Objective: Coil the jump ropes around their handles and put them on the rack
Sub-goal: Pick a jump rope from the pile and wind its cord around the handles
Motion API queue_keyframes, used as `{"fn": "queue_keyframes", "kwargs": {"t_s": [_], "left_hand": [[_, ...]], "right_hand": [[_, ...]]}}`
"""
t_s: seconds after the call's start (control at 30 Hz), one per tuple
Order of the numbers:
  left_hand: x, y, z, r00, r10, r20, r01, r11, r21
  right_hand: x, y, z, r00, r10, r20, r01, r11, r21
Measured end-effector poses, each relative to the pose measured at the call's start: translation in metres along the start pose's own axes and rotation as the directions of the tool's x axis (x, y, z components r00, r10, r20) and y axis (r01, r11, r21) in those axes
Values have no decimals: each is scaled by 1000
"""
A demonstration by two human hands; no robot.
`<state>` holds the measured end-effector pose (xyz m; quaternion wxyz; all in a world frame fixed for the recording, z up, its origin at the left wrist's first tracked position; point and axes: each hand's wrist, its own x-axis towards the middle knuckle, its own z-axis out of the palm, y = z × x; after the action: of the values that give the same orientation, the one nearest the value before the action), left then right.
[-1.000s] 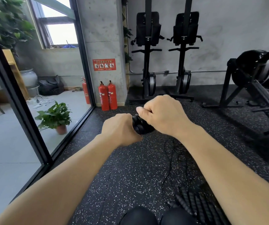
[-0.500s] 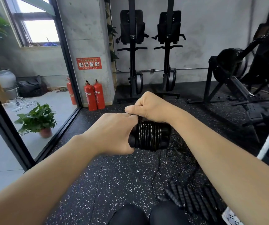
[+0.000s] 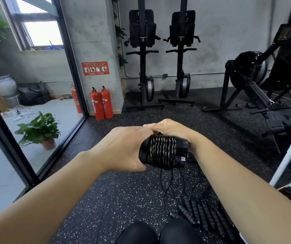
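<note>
Head view, forward-down, close over hands (image 3: 141,143)

Speckled black rubber floor (image 3: 123,196); two red fire extinguishers (image 3: 97,106) upright at foot of concrete pillar (image 3: 92,32), red sign (image 3: 95,68) on pillar above them; potted plant (image 3: 39,129) behind glass wall (image 3: 66,46) at left; two black upright machines (image 3: 142,29) against back wall (image 3: 220,32); black rowing machine (image 3: 246,71) at right.

Floor (image 3: 92,199) open leftward; loose ropes (image 3: 204,215) and white rack (image 3: 281,164) crowd the right
</note>
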<state>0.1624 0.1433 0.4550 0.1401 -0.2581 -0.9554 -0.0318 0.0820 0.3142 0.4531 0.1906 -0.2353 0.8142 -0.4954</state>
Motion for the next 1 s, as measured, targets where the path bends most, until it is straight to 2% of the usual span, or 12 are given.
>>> {"fn": "queue_keyframes", "kwargs": {"t_s": [0.07, 0.2, 0.3, 0.43, 0.57, 0.67, 0.8, 0.9, 1.0], "left_hand": [[1, 1, 4, 1000, -14, -2, 14, 999, -35], [5, 0, 6, 987, -160, -22, 152, 968, -202], [12, -1, 8, 960, -278, -26, 262, 931, -255], [18, 0, 19, 909, -416, -7, 380, 837, -393], [26, -11, 33, 836, -548, 9, 444, 667, -598], [32, -16, 36, 782, -622, 45, 508, 595, -623], [32, -23, 38, 756, -654, 31, 538, 593, -600], [32, -25, 36, 760, -649, -10, 568, 672, -474], [31, -24, 31, 776, -631, -7, 575, 711, -405]], "right_hand": [[-5, 8, 2, 999, -3, 42, 0, 998, 57], [-2, 32, 12, 998, 63, -27, -44, 898, 438], [3, 46, 24, 997, 79, -23, -66, 938, 340], [9, 42, 35, 975, 203, -92, -176, 953, 246], [6, 39, 39, 974, 187, -130, -139, 941, 310], [6, 38, 47, 965, 120, -234, -53, 960, 277], [8, 38, 54, 931, 11, -366, 68, 977, 202], [3, 32, 51, 935, -35, -353, 103, 979, 178], [-2, 27, 50, 902, -109, -417, 158, 984, 87]]}}
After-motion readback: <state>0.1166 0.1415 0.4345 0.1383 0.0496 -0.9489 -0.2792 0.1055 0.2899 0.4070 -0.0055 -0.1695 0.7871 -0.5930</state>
